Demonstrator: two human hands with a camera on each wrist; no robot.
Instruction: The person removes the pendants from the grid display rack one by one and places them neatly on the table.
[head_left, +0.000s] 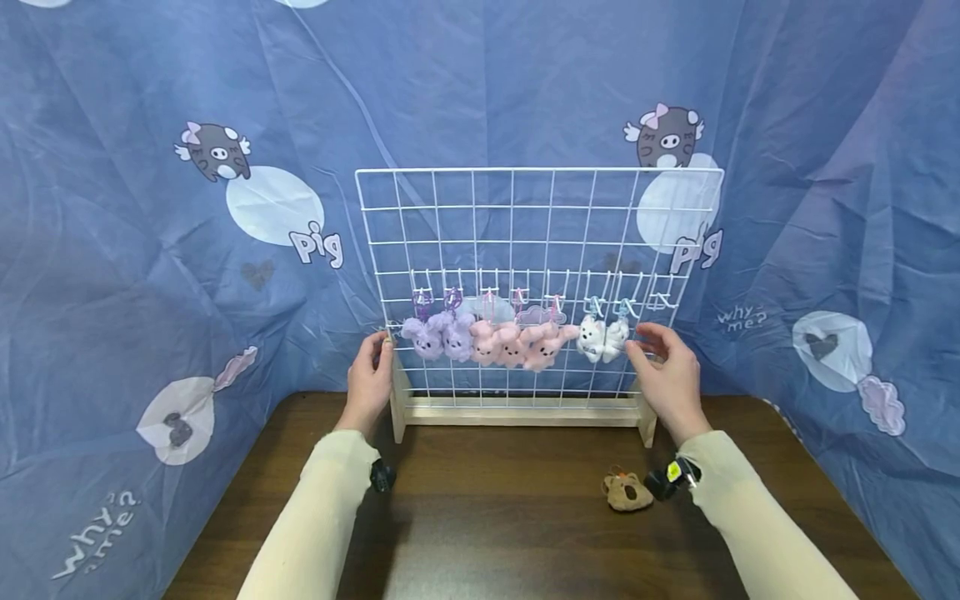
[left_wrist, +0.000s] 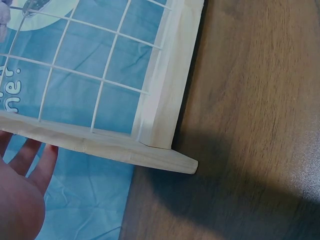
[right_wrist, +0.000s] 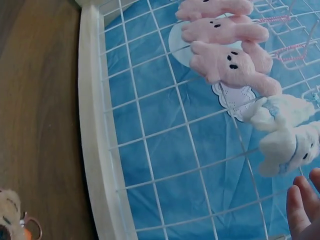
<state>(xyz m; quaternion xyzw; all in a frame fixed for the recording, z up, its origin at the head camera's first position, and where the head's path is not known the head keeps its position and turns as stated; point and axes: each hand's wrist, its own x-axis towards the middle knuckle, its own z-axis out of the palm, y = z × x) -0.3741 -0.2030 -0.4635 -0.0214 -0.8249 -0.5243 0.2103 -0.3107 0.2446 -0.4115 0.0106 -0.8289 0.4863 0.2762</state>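
The brown plush animal keychain [head_left: 628, 493] lies at seven o'clock from the nearer right hand [head_left: 671, 375], its fingers parted; the left hand [head_left: 369, 382] grips the wooden stand [head_left: 525, 417]

Across the middle of the upright white wire grid [head_left: 512, 207], two fluffy purple plush toys [head_left: 458, 336] and three soft pink plush toys [head_left: 512, 346] crowd together, leaving my fingers hardly a gap. A narrow opening separates the pinks from two small white plush toys [head_left: 591, 340], the nearer of which blocks my right hand [head_left: 670, 375] inward. A bare white metal hook [head_left: 658, 301] juts out just above it. The pale wooden left post [head_left: 400, 400] bars my left hand [head_left: 367, 379]. I have room before the upper mesh and over the brown wooden tabletop [head_left: 480, 533], except around the tan plush toy [head_left: 627, 493].
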